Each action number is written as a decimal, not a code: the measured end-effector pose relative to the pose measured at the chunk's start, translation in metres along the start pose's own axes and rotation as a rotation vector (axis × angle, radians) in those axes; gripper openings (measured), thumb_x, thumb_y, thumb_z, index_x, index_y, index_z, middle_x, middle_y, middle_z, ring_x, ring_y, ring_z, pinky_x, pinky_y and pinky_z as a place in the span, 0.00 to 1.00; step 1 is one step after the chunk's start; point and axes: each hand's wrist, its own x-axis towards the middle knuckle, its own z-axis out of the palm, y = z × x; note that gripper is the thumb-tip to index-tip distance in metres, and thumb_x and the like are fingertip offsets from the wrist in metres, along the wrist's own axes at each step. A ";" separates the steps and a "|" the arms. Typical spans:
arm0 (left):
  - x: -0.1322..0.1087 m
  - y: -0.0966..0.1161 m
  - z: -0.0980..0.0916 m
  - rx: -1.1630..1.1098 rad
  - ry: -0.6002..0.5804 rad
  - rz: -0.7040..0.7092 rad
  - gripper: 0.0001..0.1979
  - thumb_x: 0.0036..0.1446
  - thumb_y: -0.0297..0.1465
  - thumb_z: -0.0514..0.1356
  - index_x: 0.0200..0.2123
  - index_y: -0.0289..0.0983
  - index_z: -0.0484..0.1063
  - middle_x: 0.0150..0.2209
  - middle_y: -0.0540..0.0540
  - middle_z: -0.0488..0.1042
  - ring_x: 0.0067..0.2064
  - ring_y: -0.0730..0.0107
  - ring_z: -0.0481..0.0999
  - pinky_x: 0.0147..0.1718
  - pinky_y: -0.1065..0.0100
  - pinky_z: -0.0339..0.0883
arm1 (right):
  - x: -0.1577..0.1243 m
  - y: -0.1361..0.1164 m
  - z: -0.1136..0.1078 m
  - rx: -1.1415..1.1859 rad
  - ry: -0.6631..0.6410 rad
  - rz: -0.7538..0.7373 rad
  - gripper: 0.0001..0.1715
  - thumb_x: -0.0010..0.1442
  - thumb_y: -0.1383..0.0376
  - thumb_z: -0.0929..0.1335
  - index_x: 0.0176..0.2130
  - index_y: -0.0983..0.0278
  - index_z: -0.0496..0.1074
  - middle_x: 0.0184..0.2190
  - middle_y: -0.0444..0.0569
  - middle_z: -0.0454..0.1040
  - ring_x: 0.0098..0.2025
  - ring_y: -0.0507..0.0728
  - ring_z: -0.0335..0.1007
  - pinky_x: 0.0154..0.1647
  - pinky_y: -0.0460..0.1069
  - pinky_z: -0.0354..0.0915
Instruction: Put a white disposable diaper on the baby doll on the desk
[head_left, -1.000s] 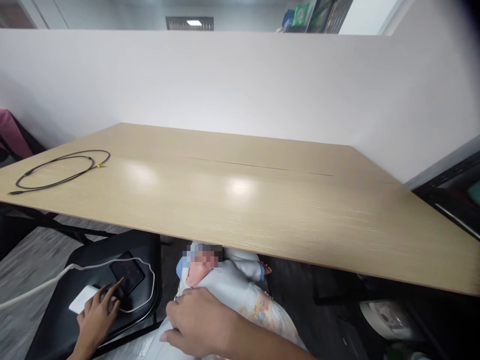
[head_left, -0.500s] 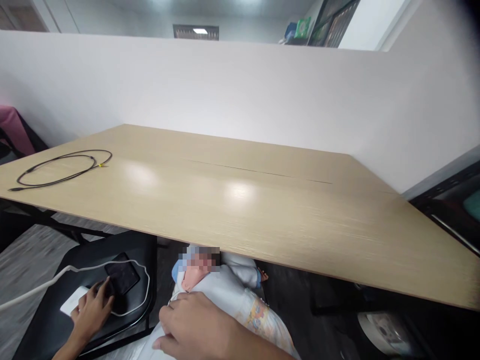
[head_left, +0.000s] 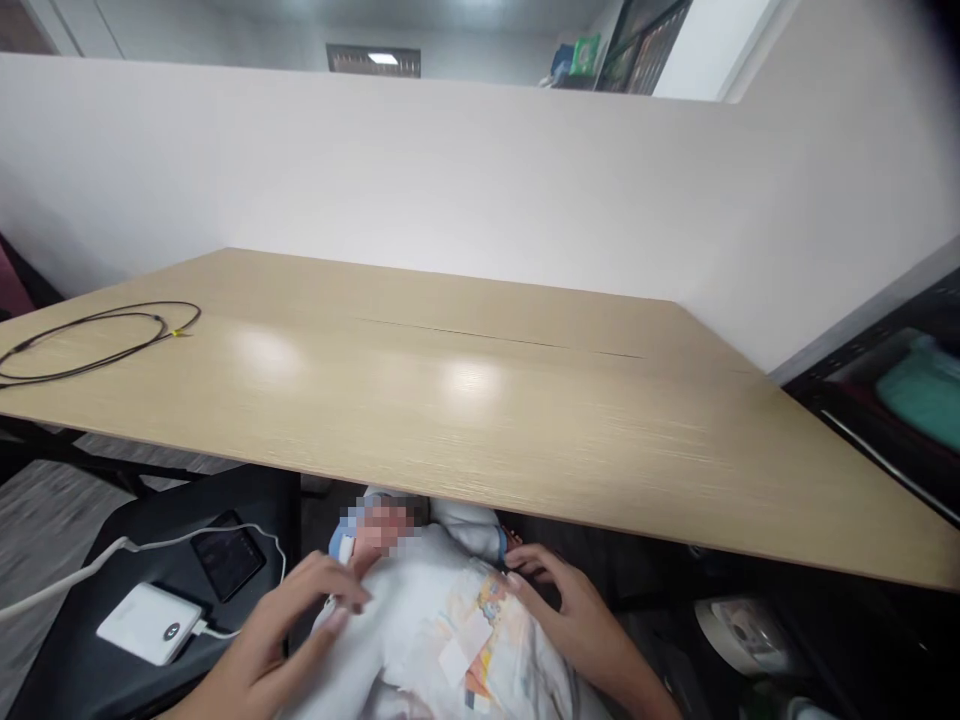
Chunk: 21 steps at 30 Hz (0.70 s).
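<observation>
Currently, left hand (head_left: 289, 622) is held loosely parted beside white-clad person (head_left: 405, 580); right hand (head_left: 566, 602), likewise unclenched, is positioned by printed garment (head_left: 480, 640), seen between hands. White device (head_left: 146, 618) is supported by chair (head_left: 157, 508) beside left hand.

I saw a cable (head_left: 166, 329) at the left end of the table (head_left: 420, 440), a wall (head_left: 420, 180) behind. Between the left hand (head_left: 271, 640) and right hand (head_left: 568, 600) lay another person (head_left: 409, 590); to their left, a chair (head_left: 64, 650) bore a phone (head_left: 229, 560) and power bank (head_left: 142, 618).
</observation>
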 end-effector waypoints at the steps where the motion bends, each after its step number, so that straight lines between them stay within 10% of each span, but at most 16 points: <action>1: 0.020 0.025 0.007 0.034 -0.077 0.089 0.15 0.77 0.42 0.54 0.59 0.48 0.75 0.60 0.42 0.77 0.64 0.54 0.72 0.68 0.57 0.62 | 0.005 0.008 0.003 0.029 -0.028 0.023 0.20 0.70 0.51 0.69 0.50 0.61 0.80 0.48 0.56 0.83 0.51 0.64 0.79 0.57 0.58 0.71; 7: 0.104 0.083 0.059 0.155 -0.390 0.392 0.10 0.72 0.35 0.63 0.55 0.45 0.76 0.56 0.45 0.78 0.57 0.56 0.73 0.59 0.57 0.63 | 0.026 0.027 0.011 0.133 -0.122 -0.008 0.17 0.66 0.52 0.70 0.37 0.63 0.81 0.35 0.52 0.84 0.40 0.61 0.80 0.43 0.54 0.72; 16: 0.087 0.068 0.052 0.049 -0.391 0.309 0.08 0.72 0.42 0.62 0.45 0.46 0.77 0.44 0.47 0.80 0.49 0.60 0.75 0.52 0.61 0.70 | 0.048 0.070 0.015 0.004 0.103 -0.031 0.27 0.67 0.46 0.68 0.34 0.65 0.81 0.29 0.52 0.80 0.33 0.60 0.77 0.37 0.52 0.71; 21: 0.114 0.030 0.035 0.062 -0.303 0.240 0.12 0.73 0.44 0.55 0.45 0.57 0.81 0.35 0.44 0.79 0.46 0.51 0.80 0.44 0.54 0.76 | 0.032 0.034 0.001 0.069 0.054 -0.084 0.31 0.77 0.46 0.59 0.56 0.60 0.81 0.50 0.56 0.84 0.55 0.63 0.80 0.60 0.57 0.72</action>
